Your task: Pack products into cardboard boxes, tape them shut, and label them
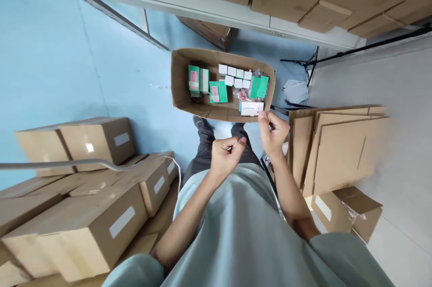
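My left hand [227, 154] is curled closed in front of my shirt, its thumb lying against the bent fingers, and nothing shows in it. To its right, my right hand [274, 133] is also closed in a fist, just below the near right corner of an open cardboard box [182, 93]; no item is visible in it either. Inside the box lie green-and-white small cartons [193, 78], more green cartons [258, 87], several small white boxes [232, 71], a flat white box [252, 108] and some clear plastic wrapping with red in it [242, 94].
Closed cardboard boxes [97, 138] are stacked at the left, with a grey cable [114, 166] across them. A shelf [189, 1] bearing cartons runs along the far side. Flattened cardboard sheets [340, 152] lean at the right, above an opened box [340, 210].
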{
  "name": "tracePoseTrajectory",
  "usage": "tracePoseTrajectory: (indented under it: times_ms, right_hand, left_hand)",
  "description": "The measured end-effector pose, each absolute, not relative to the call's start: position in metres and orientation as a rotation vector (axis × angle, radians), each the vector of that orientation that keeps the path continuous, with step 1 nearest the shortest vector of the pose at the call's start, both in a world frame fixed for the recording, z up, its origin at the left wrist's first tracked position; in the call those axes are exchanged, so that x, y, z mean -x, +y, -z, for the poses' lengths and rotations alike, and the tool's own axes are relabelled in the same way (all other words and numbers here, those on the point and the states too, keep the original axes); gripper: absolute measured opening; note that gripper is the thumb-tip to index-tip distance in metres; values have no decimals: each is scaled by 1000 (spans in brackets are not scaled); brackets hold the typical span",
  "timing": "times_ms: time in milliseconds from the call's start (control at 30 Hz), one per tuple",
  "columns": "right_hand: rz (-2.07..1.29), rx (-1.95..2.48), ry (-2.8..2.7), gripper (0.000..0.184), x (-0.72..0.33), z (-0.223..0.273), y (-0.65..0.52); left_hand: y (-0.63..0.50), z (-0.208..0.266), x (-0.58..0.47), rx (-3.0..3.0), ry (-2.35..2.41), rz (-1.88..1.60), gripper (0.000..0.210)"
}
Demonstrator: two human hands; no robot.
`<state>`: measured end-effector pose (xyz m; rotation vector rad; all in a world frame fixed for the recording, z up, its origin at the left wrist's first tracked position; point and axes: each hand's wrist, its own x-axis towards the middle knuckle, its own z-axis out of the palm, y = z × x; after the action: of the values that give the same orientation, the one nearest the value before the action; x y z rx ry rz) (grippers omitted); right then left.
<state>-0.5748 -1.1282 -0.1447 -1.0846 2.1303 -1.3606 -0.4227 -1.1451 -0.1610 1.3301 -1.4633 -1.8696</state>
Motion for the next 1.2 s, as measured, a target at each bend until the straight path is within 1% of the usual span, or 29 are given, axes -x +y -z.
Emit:
tracePoseTrajectory:
  times_ms: [100,233,333,467,600,700,867,900,1033,1100,1200]
  right_hand:
    - [1299,1019,2230,61,561,182,-1157]
    - [1240,918,2265,64,543,254,-1200]
    - [1180,872,2258,64,533,322,-1229]
    - [1040,873,2268,61,520,413,-1258]
    - [821,955,2255,57,507,491,-1276]
    - [618,1041,2232,48,500,540,-1285]
    - [210,1306,2130,10,501,629,-1296]
    - [121,1361,2107,12,503,649,-1298]
    - [-180,1471,2006,35,509,736,-1309]
    - [-252,1505,1946,44,509,776,-1317]
    - [-300,1569,1854,52,504,824,-1330]
  left_hand:
    - [-1169,195,399,-1428,-1441,1944,57]
    - [-1206,261,357,-1550,-1418,1970,48]
    - [-1233,322,328,-1662,-1297,2019,38]
    - [-1267,413,302,-1792,-1032,2113,18]
    - [-1297,502,291,-1901,-621,2166,18]
    - [-1308,565,291,-1960,-200,2140,16]
    - [-1296,663,312,-1959,356,2167,11]
    - [-1291,682,320,-1969,422,2163,10]
    - [-1268,755,350,-2033,593,2066,5]
    - [-1260,789,363,-2035,644,2013,7]
    - [-1252,835,372,-2010,692,1959,9]
